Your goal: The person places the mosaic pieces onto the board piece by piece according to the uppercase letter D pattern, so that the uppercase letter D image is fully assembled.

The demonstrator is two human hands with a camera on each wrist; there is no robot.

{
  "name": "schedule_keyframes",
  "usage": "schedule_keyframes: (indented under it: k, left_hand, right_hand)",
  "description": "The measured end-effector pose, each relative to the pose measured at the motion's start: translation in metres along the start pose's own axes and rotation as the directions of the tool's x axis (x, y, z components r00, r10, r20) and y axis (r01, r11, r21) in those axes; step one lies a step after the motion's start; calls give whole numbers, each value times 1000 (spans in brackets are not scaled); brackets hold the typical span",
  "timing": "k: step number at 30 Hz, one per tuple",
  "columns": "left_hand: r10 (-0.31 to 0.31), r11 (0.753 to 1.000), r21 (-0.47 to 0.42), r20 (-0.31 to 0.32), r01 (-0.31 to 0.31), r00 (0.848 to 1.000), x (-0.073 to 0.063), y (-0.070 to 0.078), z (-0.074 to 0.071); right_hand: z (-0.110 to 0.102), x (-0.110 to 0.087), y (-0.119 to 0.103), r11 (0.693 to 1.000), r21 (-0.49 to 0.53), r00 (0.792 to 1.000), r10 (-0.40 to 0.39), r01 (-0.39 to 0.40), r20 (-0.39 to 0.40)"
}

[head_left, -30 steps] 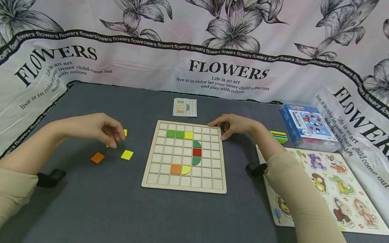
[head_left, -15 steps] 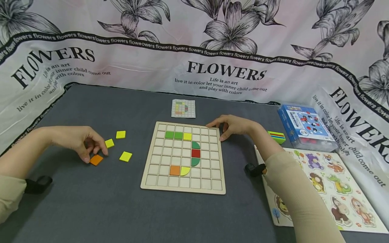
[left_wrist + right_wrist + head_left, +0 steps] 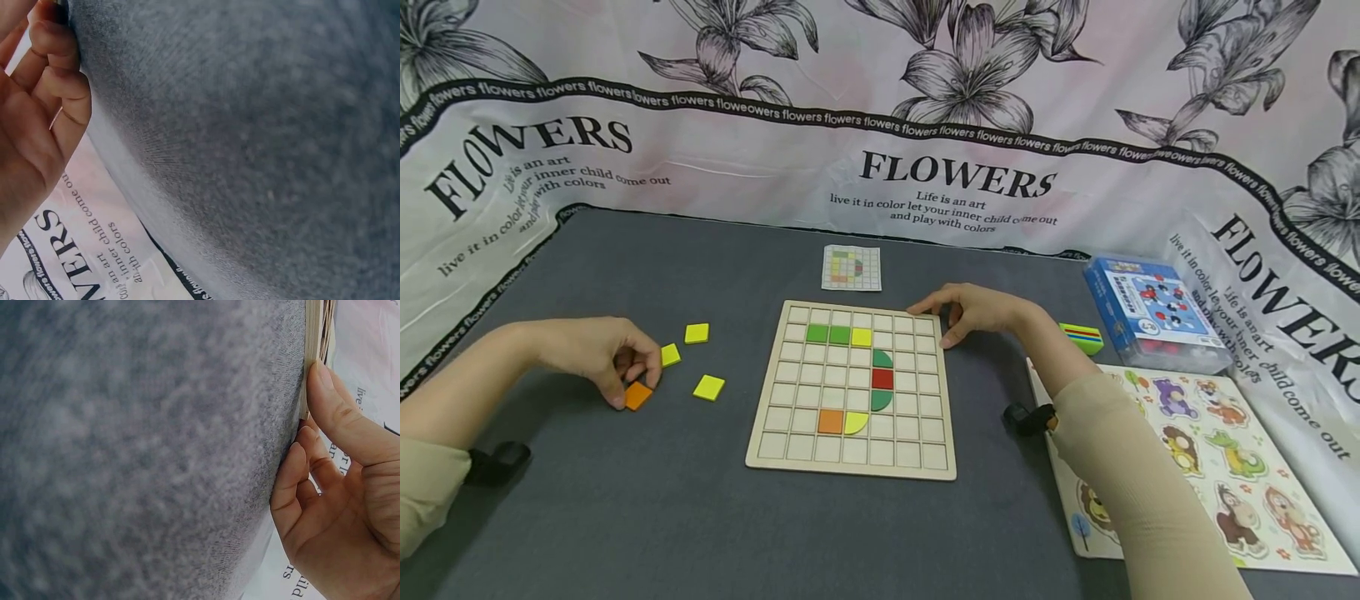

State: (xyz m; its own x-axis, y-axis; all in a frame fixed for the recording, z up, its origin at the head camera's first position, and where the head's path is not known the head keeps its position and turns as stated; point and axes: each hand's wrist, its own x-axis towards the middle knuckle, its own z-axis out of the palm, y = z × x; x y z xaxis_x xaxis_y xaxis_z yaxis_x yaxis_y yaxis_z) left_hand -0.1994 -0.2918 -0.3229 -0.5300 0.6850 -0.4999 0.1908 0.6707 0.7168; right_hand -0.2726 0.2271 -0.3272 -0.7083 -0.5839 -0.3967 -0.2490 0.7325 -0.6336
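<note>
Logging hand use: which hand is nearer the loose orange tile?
Left. The left hand pinches that orange tile; the right hand is farther, at the far right corner of the grid board.

Looks like an indoor tabletop play spot, exact room type can't be told — dark grey fabric-covered table (image 3: 700, 517), white-and-pink flower-printed sheet (image 3: 760, 187) upright behind it, pale square wooden grid board (image 3: 808, 392) in the middle, cream rectangular cartoon-animal board (image 3: 1212, 479) and blue-and-clear plastic box (image 3: 1157, 312) at the right.

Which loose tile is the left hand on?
The orange tile, pinched by the left hand; the other three loose tiles are yellow.
</note>
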Motion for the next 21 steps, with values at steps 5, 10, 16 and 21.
schedule_keyframes:
  k: [5,10,16,21]
  left_hand:
    - [-51,998,35,-13,51,999,2,6,0]
    - [-58,998,32,-16,58,998,4,9,0]
    - [-88,995,44,-23,89,996,6,18,3]
    - [-52,998,41,-37,54,998,15,36,7]
  right_hand:
    - [1,-1,0,1000,-7,1000,12,-12,0]
    - [1,-1,0,1000,-9,1000,15,-15,0]
    - [1,-1,-1,1000,-1,1000,7,-7,-3]
    - [1,0,0,1000,-4,1000,0,0,-3]
